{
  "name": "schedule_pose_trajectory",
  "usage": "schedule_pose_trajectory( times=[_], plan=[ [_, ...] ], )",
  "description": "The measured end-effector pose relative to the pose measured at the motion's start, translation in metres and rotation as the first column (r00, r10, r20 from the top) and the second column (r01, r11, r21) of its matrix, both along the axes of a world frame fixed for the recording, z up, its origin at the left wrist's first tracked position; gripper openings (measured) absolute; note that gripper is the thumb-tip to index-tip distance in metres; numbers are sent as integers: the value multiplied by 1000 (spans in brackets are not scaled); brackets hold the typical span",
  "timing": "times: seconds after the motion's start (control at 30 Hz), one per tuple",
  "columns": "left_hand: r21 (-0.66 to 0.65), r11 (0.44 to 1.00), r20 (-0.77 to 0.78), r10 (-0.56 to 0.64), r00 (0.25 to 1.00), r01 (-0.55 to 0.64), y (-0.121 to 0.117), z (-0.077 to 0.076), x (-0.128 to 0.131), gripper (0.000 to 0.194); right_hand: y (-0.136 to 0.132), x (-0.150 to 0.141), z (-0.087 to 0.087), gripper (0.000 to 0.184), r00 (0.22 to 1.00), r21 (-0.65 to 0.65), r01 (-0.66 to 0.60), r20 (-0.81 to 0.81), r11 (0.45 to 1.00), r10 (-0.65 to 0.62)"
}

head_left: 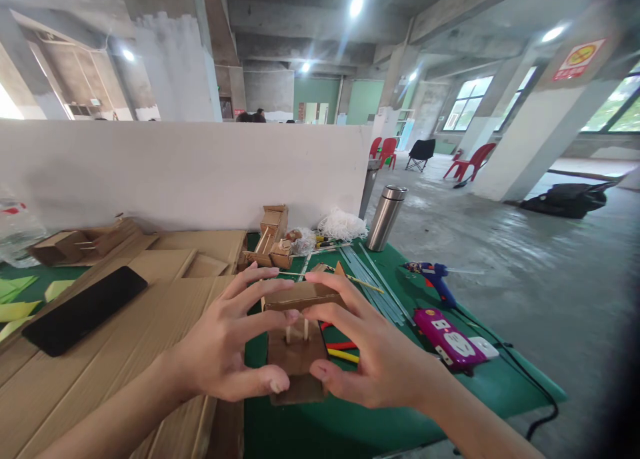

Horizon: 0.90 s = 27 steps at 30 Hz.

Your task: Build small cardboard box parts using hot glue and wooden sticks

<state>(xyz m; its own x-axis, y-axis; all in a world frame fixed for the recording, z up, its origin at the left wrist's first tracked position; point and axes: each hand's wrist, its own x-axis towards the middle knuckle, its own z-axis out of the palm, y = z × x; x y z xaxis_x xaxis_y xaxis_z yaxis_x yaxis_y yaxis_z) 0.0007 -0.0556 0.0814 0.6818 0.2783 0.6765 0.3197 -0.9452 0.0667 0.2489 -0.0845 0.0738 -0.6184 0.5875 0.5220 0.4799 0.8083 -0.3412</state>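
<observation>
A small brown cardboard model (297, 387) stands on the green tabletop right in front of me, with short wooden sticks (306, 329) upright inside it. My left hand (233, 336) is over its left side, fingers spread and thumb apart near the lower edge. Mirroring it, my right hand (363, 342) is over the right side with fingers stretched and thumb by the lower part. Both index fingertips come close together before the model's upper flap (300, 299). Whether the fingertips press on the cardboard I cannot tell. A thin stick (293, 274) shows beyond the fingers.
Cardboard sheets (165, 306) with a black phone (85, 309) lie left. Another cardboard model (273, 236), clear glue sticks (373, 282) and a steel flask (387, 218) stand or lie behind. At right are a blue glue gun (435, 279) and a purple power strip (450, 339) with its cord.
</observation>
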Motion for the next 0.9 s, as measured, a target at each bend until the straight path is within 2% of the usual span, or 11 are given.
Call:
schedule_pose_trajectory(
  times=[0.27,0.37,0.47,0.57,0.67,0.73,0.8,0.9],
  plan=[
    [-8,1000,-25,-3,1000,3,2,1,0,46,0,2,0,32,1000,4,10,5,1000,-10],
    [-69,997,-94,-40,995,34,2,-9,0,64,-2,3,0,36,1000,-14,8,25,1000,-8],
    [-180,982,-191,-93,977,58,1,-30,-1,104,-6,4,-5,50,999,-37,-10,53,999,12],
    [-274,959,-151,-118,981,73,2,-51,-2,126,-12,3,-21,75,997,-60,-32,72,998,36],
    [-271,956,-142,-153,978,110,2,-58,-1,128,-16,1,-40,105,996,-83,-36,77,996,43],
    [-283,952,-151,-164,975,117,3,-58,-1,130,-18,0,-50,116,997,-83,-41,67,996,47],
    [-305,947,-170,-160,972,102,3,-56,-1,132,-19,-1,-56,121,997,-82,-51,52,995,55],
    [-328,944,-195,-113,974,44,1,-55,0,130,-19,-1,-58,118,998,-106,-49,42,993,54]
  ],
)
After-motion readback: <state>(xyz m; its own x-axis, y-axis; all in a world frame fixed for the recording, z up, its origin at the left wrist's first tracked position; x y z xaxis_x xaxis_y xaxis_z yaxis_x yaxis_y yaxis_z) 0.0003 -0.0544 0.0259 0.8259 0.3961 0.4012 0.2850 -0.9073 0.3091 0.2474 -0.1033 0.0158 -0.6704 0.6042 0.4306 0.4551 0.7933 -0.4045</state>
